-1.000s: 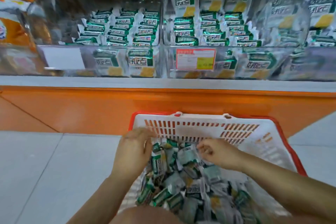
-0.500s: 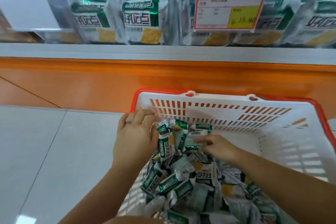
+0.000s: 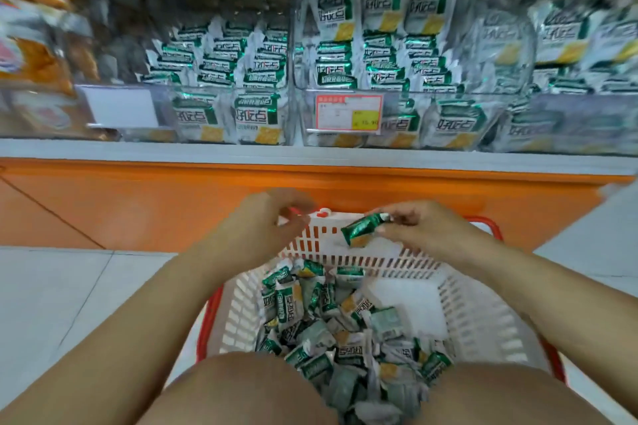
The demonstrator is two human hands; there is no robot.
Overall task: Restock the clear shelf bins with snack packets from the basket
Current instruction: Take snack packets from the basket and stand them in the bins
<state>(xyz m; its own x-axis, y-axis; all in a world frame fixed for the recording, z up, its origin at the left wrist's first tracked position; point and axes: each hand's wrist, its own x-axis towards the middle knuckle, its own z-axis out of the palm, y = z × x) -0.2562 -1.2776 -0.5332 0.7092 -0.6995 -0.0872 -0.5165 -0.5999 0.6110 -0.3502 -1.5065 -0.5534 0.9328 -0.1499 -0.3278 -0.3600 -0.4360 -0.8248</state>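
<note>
While right hand [image 3: 424, 231] pinches glossy oblong packet [image 3: 364, 228] | slotted plastic basket [image 3: 476, 317] below

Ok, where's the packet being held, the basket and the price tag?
Held packet [image 3: 362, 229]: head view, on its green middle.
Basket [image 3: 483, 317]: head view, on its white right wall.
Price tag [image 3: 348, 113]: head view, on its centre.

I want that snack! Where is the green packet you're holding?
Head view, just right of centre: the right hand pinches the green packet above the far wall of the basket, beside the left hand.
</note>
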